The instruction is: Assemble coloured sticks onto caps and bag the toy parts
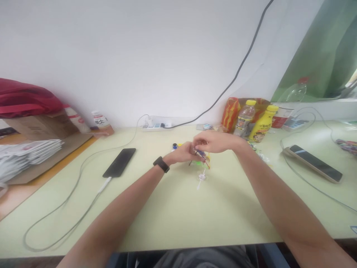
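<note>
My left hand (pixel 182 153), with a black band on its wrist, and my right hand (pixel 212 141) meet over the middle of a pale green desk (pixel 178 212). Both have their fingers curled and pinched on a small toy-like assembly (pixel 201 159) with green, yellow and red parts and thin wires. A small white propeller-like piece (pixel 201 177) lies on the desk just below it. Small blue and yellow pieces (pixel 176 145) sit just beyond my left hand. The picture is blurred, so the assembly's details do not show.
A black phone (pixel 119 162) on a white cable lies to the left, another phone (pixel 315 163) to the right. At the back: a white power strip (pixel 155 126), bottles (pixel 262 124), a snack bag (pixel 230 113). Stacked papers (pixel 26 152), a cardboard box (pixel 39 124) and red cloth sit far left.
</note>
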Motion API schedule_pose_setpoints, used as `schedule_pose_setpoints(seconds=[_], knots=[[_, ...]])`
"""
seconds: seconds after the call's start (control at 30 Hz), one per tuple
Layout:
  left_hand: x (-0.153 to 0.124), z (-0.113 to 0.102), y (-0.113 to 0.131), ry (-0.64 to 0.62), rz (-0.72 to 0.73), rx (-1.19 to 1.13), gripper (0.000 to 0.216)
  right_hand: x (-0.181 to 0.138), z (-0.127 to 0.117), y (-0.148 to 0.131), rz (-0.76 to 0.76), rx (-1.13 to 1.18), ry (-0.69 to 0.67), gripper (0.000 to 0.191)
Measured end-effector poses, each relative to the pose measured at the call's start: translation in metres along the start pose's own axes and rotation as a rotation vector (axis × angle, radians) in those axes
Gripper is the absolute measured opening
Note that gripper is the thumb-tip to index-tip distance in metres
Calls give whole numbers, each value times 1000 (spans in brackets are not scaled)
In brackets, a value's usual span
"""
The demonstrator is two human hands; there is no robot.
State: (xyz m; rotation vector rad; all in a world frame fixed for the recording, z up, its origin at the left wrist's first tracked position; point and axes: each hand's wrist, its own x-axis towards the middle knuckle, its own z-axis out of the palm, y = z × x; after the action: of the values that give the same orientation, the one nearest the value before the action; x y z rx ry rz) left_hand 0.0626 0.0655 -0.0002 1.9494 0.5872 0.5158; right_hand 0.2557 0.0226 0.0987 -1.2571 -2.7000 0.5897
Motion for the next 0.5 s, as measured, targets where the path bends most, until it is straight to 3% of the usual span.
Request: schedule_pose_setpoints(seconds=[0.2, 0.37, 0.5], knots=[[1, 0, 0, -47, 16, -18, 29, 2, 2, 2, 12, 46, -35, 16], [0, -2, 4, -11, 11, -2, 34, -2, -2, -1, 77, 34, 105, 6], [-3, -4, 5, -59, 11, -69, 44, -9, -11, 4, 85, 120, 180, 10]])
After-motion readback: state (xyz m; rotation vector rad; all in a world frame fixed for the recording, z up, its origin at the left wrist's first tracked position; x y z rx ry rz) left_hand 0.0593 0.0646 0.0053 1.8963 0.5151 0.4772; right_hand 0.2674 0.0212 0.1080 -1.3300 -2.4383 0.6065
